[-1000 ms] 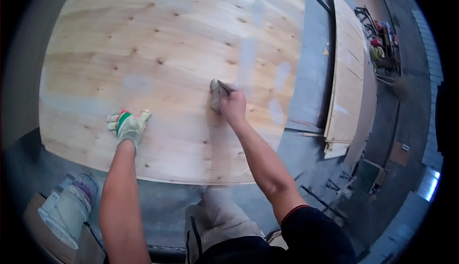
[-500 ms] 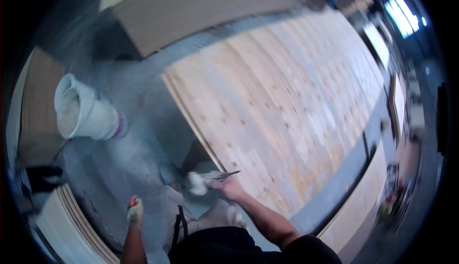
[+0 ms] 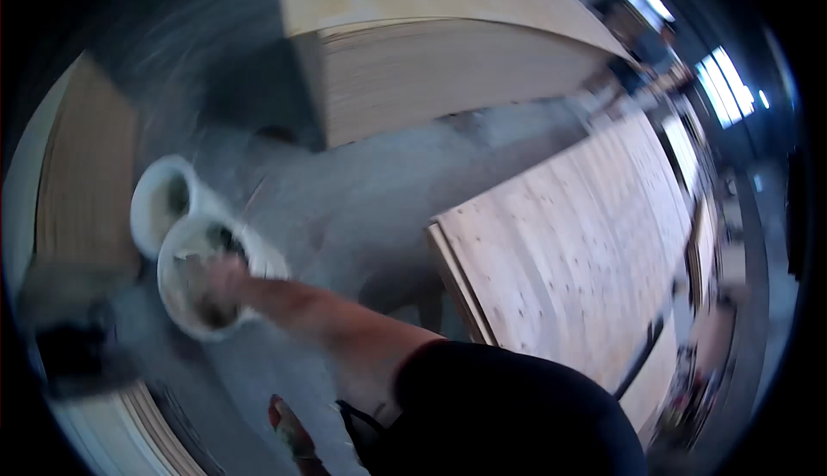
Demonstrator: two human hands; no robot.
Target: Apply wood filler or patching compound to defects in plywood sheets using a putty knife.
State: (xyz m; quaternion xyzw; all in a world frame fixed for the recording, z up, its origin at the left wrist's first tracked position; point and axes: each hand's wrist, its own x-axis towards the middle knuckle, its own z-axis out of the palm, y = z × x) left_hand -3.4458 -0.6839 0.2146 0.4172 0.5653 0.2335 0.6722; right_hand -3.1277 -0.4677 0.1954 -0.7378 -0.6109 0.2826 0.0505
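Observation:
My bare right hand (image 3: 227, 280) reaches inside the nearer white bucket (image 3: 205, 331), over pale material. Motion smears its fingers, so I cannot see whether a tool is in them. A small pale edge and a dark piece show beside it in the bucket. Behind stands a second white bucket (image 3: 138, 217), touching or nearly touching the first. Low in the picture, my left hand (image 3: 293, 431) wears a light glove and hangs above the floor, its fingers curled. Something red shows at its tip; whether that is the glove or a held thing is unclear.
A wide plywood panel stack (image 3: 560, 243) lies to the right, its corner near my right arm. A tall stack of sheets (image 3: 457, 67) stands at the back. More boards are at the far left (image 3: 86, 174) and lower left (image 3: 129, 433). A person (image 3: 650, 54) is at the far right.
My right hand has gone from the panel's near edge, where it held a flat scraper-like tool with white material, left into the bucket. The view has shifted, and the second bucket shows more clearly.

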